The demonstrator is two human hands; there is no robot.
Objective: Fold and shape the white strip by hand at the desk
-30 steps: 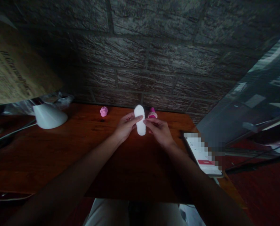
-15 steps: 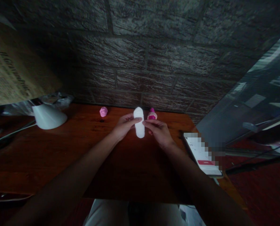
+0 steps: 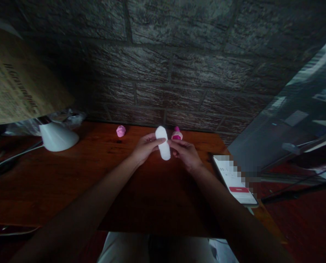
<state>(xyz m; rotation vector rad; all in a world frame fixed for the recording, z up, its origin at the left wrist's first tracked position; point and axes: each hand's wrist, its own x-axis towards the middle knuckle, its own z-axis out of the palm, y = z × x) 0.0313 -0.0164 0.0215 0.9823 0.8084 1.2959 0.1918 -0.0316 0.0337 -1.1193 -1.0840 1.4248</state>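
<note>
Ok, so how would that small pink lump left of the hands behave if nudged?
The pink lump looks roundish, so it may roll, though its uneven surface might make it wobble. Being smaller than the left hand, it's probably light.

The piece (image 3: 163, 149) was plain white. Left of it, the ball (image 3: 121, 131) was pink, the lampshade (image 3: 20, 76) tan, printed in black. Behind it, the wall (image 3: 152, 65) was grey, block-patterned; below it, the table (image 3: 69, 171) was red-brown. Right of it, the screen (image 3: 231, 179) was white, red-barred.
</note>
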